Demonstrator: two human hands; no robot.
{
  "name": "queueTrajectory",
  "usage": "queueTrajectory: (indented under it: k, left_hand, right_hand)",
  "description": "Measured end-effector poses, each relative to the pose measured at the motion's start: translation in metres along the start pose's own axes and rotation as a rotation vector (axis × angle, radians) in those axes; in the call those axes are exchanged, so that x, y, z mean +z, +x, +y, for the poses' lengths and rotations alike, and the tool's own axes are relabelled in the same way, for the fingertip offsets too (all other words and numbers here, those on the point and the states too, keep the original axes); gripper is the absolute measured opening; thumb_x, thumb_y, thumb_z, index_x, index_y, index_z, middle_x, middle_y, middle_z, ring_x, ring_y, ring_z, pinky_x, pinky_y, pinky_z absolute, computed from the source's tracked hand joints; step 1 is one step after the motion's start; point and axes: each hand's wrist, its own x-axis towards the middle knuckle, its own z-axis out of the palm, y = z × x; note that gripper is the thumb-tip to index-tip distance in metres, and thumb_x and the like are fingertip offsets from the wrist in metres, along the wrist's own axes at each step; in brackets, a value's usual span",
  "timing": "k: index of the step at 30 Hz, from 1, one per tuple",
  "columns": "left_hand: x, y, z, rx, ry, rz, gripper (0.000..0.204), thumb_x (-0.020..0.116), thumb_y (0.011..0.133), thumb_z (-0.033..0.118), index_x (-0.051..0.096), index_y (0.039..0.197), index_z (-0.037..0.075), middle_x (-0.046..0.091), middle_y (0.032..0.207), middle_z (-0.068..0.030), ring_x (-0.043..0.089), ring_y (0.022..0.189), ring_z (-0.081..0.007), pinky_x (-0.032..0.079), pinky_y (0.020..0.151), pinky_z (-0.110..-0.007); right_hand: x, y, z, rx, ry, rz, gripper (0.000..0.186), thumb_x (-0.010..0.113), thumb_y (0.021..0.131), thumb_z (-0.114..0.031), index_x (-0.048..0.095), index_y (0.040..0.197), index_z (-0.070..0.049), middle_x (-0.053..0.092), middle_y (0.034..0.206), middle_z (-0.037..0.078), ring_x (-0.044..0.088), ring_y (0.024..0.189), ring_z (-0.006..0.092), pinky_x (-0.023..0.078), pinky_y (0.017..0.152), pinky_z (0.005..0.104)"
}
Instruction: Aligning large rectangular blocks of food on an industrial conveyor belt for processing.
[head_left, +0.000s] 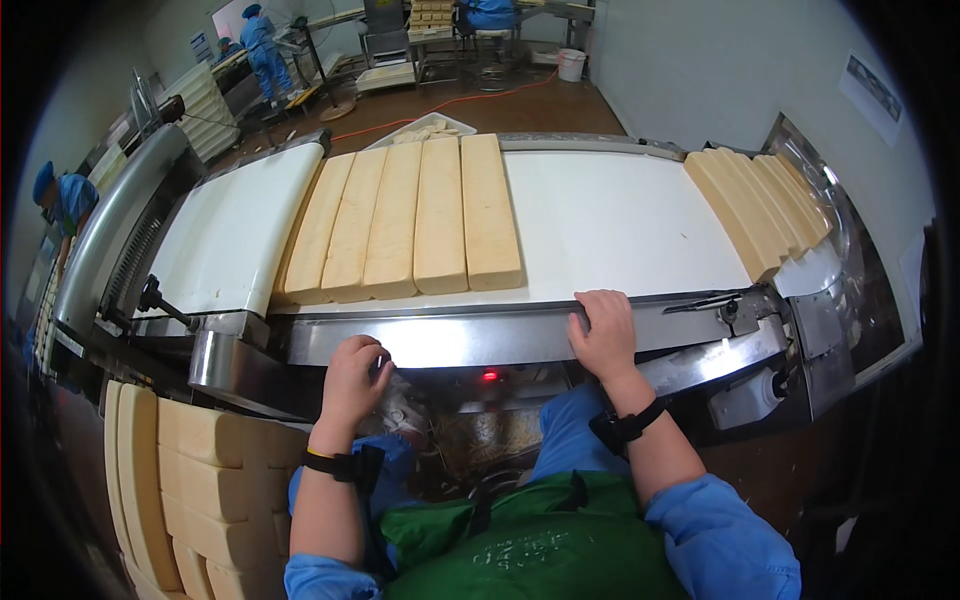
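Note:
My left hand is just below the steel front rail, fingers loosely bent and apart, holding nothing. My right hand rests on that rail with bent fingers and nothing in its grasp. Beyond the rail, a row of several long, pale-yellow loaf-like blocks lies side by side on a white conveyor belt. A group of ridged blocks sits at the belt's right end by a steel housing.
Stacked blocks stand at my lower left, below a steel roller. A tray of pieces is behind the belt. Co-workers in blue are at the back and left. A white bucket stands by the wall.

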Motion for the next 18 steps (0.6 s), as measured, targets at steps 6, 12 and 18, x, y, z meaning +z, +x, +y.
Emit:
queueTrajectory:
  k: [6,12,18]
  left_hand:
    - [-0.001,-0.001,0.001,0.013,-0.003,0.008,0.015,0.078,0.077,0.008,0.070,0.088,0.004,0.067,0.099,-0.0136,0.063,0.098,-0.0347,0.051,0.088,-0.044]
    - [0.003,-0.002,-0.010,0.006,0.035,-0.017,0.015,0.077,0.079,0.009,0.068,0.090,0.003,0.066,0.100,-0.0145,0.063,0.099,-0.0358,0.053,0.086,-0.043]
    - [0.006,-0.004,-0.014,0.127,-0.030,0.107,0.013,0.076,0.077,0.010,0.066,0.083,0.006,0.062,0.089,-0.0135,0.062,0.090,-0.0350,0.052,0.079,-0.045]
  right_hand:
    - [0.000,0.000,-0.001,-0.019,-0.012,0.009,0.027,0.069,0.080,-0.014,0.067,0.104,0.000,0.068,0.100,0.016,0.062,0.101,0.0353,0.044,0.100,0.0485]
    - [0.010,-0.004,0.007,-0.014,-0.038,0.023,0.027,0.069,0.080,-0.014,0.067,0.103,-0.002,0.068,0.100,0.017,0.062,0.101,0.0376,0.046,0.095,0.0495]
    - [0.012,-0.008,0.009,-0.003,-0.028,-0.006,0.031,0.066,0.082,-0.010,0.065,0.112,-0.001,0.065,0.107,0.020,0.059,0.106,0.0402,0.046,0.097,0.0495]
